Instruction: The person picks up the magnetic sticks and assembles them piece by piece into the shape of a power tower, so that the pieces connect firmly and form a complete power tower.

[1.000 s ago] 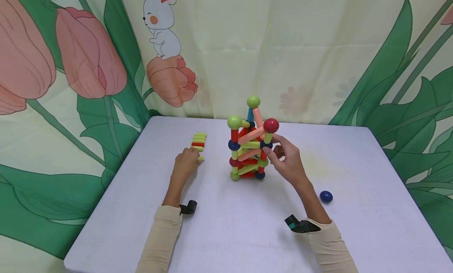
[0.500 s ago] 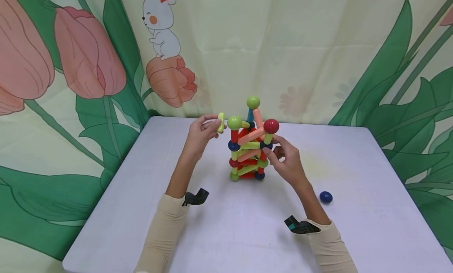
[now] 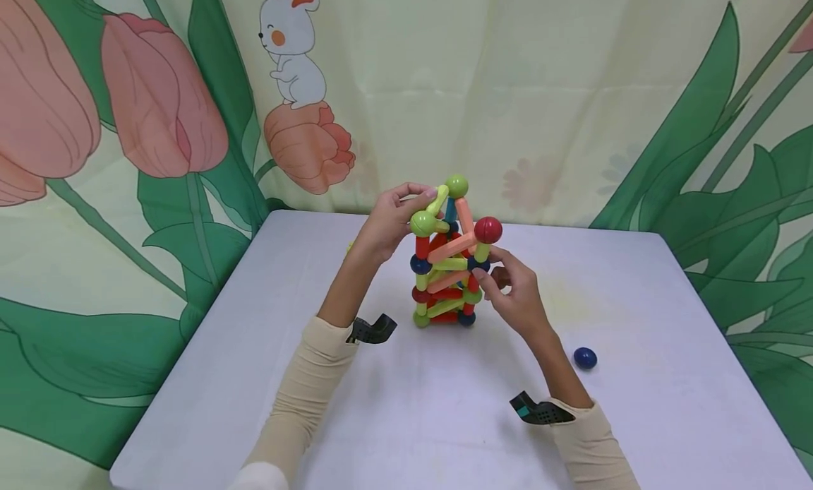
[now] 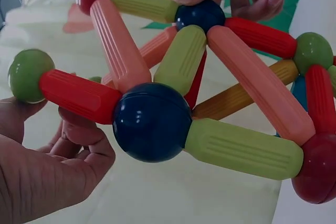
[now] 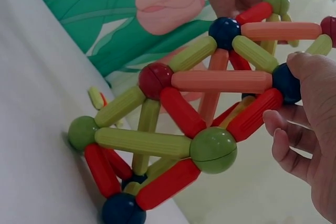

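A tower of magnetic rods and balls (image 3: 447, 264) stands on the table, its rods green, red, orange and blue. At its top left, my left hand (image 3: 395, 218) pinches a yellow-green rod (image 3: 437, 200) that slants from one green ball (image 3: 422, 224) up to the top green ball (image 3: 456, 186); whether both ends touch cannot be told. On the tower's right side, my right hand (image 3: 517, 292) holds a dark blue ball (image 5: 287, 83) between thumb and fingers, below the red ball (image 3: 488, 230). In the left wrist view, the left fingers are partly hidden behind a red rod (image 4: 79, 96).
A loose dark blue ball (image 3: 585, 358) lies on the white table (image 3: 444, 412), right of the right forearm. Loose rods (image 5: 96, 98) lie left of the tower, mostly hidden by the left arm in the head view. A printed curtain (image 3: 540, 87) hangs behind.
My left hand has picked a yellow-green rod off the table at left and carried it up and rightward to the tower's top. The right hand keeps its place on the blue ball.
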`<move>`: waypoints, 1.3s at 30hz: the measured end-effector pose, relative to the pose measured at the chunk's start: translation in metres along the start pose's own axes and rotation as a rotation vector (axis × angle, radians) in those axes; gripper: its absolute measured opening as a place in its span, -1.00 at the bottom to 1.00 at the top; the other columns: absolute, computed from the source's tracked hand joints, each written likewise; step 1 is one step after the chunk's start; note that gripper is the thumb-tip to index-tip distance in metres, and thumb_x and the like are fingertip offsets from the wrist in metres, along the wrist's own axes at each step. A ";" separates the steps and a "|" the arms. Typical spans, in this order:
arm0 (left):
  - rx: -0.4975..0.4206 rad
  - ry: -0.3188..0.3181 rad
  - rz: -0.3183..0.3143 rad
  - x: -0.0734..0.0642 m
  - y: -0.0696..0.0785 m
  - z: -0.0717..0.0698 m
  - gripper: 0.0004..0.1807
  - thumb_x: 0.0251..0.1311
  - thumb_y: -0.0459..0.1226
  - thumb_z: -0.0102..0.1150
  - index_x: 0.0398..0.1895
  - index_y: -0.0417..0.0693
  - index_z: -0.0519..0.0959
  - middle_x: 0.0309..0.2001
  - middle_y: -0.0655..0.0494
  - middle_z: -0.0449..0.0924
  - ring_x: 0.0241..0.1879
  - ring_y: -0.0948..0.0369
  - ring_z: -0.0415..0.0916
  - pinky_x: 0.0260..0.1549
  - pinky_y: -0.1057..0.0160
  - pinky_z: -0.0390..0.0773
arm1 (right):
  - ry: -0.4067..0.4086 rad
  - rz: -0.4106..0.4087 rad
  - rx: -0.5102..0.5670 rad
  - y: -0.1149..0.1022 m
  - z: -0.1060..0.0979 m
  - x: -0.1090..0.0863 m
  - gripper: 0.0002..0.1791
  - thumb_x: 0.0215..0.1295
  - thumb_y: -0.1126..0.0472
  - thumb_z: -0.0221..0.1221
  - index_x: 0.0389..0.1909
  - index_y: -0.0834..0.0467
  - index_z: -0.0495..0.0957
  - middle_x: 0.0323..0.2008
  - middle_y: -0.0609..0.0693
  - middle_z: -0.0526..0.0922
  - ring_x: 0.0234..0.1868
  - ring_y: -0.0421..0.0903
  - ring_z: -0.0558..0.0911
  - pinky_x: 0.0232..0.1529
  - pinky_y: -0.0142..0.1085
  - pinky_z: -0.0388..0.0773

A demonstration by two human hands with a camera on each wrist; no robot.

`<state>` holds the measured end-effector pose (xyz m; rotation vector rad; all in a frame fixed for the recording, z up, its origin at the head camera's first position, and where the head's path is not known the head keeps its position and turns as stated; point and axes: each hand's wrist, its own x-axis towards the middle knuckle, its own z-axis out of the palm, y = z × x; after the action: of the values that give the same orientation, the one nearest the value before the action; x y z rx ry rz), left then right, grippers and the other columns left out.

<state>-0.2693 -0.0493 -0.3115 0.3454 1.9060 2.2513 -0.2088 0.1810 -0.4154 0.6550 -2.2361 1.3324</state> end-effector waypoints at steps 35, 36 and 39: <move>0.149 -0.214 0.229 0.016 -0.016 -0.009 -0.16 0.33 0.34 -0.40 0.42 -0.03 0.28 0.29 -0.09 0.36 0.31 0.05 0.39 0.28 0.00 0.41 | -0.023 0.019 0.006 -0.004 0.002 0.000 -0.51 0.25 0.42 0.23 0.21 0.15 0.46 -0.15 0.06 0.63 -0.61 -0.21 0.53 -0.48 -0.43 0.57; 0.179 -0.171 0.212 0.016 -0.018 -0.014 -0.24 0.40 0.27 -0.39 0.39 -0.04 0.31 0.27 -0.09 0.39 0.29 0.04 0.41 0.28 0.00 0.41 | -0.032 0.020 0.002 -0.004 0.003 0.000 -0.49 0.23 0.43 0.24 0.21 0.17 0.45 -0.15 0.07 0.63 -0.61 -0.19 0.53 -0.48 -0.42 0.57; 0.398 -0.024 0.135 0.017 -0.030 -0.035 -0.46 0.50 0.08 -0.26 0.28 -0.07 0.40 0.18 -0.10 0.49 0.20 0.03 0.48 0.23 0.01 0.45 | -0.056 0.026 -0.011 -0.004 0.004 0.000 -0.42 0.14 0.47 0.30 0.21 0.23 0.42 -0.23 0.10 0.63 -0.59 -0.14 0.53 -0.48 -0.40 0.58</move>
<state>-0.2967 -0.0730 -0.3452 0.5655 2.3780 1.9156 -0.2071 0.1753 -0.4145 0.6689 -2.3020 1.3291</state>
